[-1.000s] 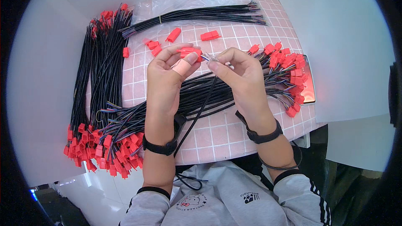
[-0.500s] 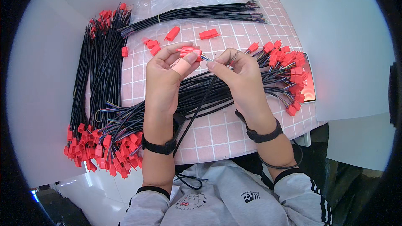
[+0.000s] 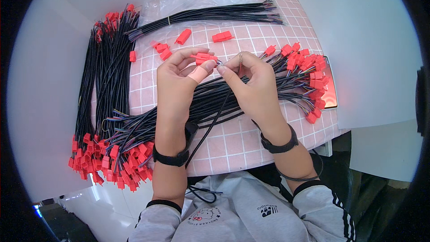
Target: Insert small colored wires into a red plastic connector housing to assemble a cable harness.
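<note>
My left hand (image 3: 175, 80) is closed around a red plastic connector housing (image 3: 202, 57), thumb against its lower side; a pale tape wraps this thumb. My right hand (image 3: 257, 80) pinches thin coloured wires (image 3: 219, 62) with thumb and forefinger, close against the housing's right end. How far the wires reach inside it is hidden. From these fingers a black cable (image 3: 211, 127) runs down toward my left wrist. Under both hands lies a thick bundle of black cables (image 3: 210, 98), many with red connectors (image 3: 309, 62) at the right end.
Loose red housings (image 3: 182, 36) lie beyond my hands on the pink checked tabletop (image 3: 224, 145). Farther back, a tied bundle of black cables (image 3: 201, 14) rests on clear plastic film (image 3: 170, 0). More connector-ended cables (image 3: 112, 71) are stacked at the left. A phone (image 3: 330, 92) lies at the right edge.
My right hand has shifted slightly left, its fingertips now closer to the housing's end, with less wire showing. My left hand keeps hold of the housing, nearly still.
</note>
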Tool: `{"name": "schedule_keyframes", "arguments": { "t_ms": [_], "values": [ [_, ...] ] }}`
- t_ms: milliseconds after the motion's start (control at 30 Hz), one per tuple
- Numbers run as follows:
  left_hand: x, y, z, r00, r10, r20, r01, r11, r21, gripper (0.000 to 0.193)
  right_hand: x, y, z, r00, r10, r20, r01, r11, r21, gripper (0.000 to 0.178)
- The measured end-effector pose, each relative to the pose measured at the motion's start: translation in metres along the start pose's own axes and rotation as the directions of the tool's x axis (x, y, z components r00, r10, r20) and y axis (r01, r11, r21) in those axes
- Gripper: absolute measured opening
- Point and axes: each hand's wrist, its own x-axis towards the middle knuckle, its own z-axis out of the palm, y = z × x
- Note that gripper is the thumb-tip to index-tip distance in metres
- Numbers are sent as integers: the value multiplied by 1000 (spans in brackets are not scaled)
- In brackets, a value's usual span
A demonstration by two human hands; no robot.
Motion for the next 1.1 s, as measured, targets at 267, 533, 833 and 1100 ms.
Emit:
{"name": "schedule_keyframes", "arguments": {
  "t_ms": [267, 533, 833, 1100],
  "values": [
    [-1, 0, -1, 999, 42, -16, -39, 990, 138, 26, 3, 0, -2, 999, -40, 29, 37, 996, 82, 12],
    [0, -5, 3, 994, 104, -28, -96, 972, 213, 28, 2, -1, -4, 992, -116, 48, 123, 977, -174, 10],
    [0, -1, 5, 998, 35, -56, -27, 991, 133, 27, 3, 5, -4, 999, 19, 29, -20, 999, 37, 12],
    [0, -1, 2, 997, 42, -60, -33, 989, 141, 26, 3, 2, -6, 991, 110, 73, -116, 989, 91, 13]
  ]
}}
